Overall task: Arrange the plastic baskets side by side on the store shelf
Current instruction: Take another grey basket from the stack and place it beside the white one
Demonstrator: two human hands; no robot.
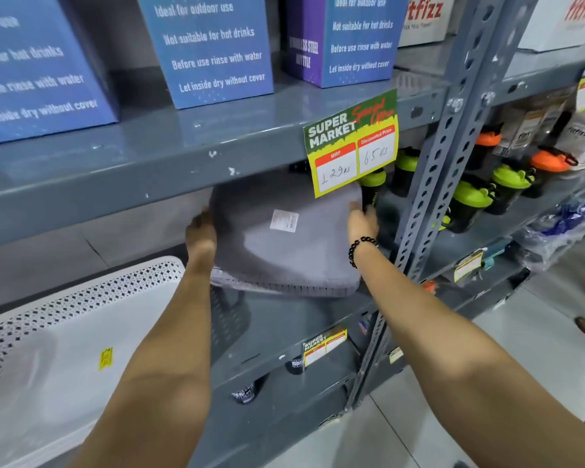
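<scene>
A grey plastic basket (284, 244) is held bottom-towards-me inside the middle shelf opening, tilted, with a white label on its base. My left hand (200, 233) grips its left edge and my right hand (362, 220), with a black bead bracelet on the wrist, grips its right edge. A white perforated plastic basket (65, 332) lies bottom-up on the same shelf (284, 329) to the left, close to my left forearm. A darker grey basket part (228, 319) shows under the held one.
Blue bottle boxes (213, 45) stand on the shelf above. A yellow price tag (352, 143) hangs from that shelf's front edge just over the basket. A slotted grey upright (436, 184) stands to the right, with green and orange-lidded shaker bottles (470, 201) behind it.
</scene>
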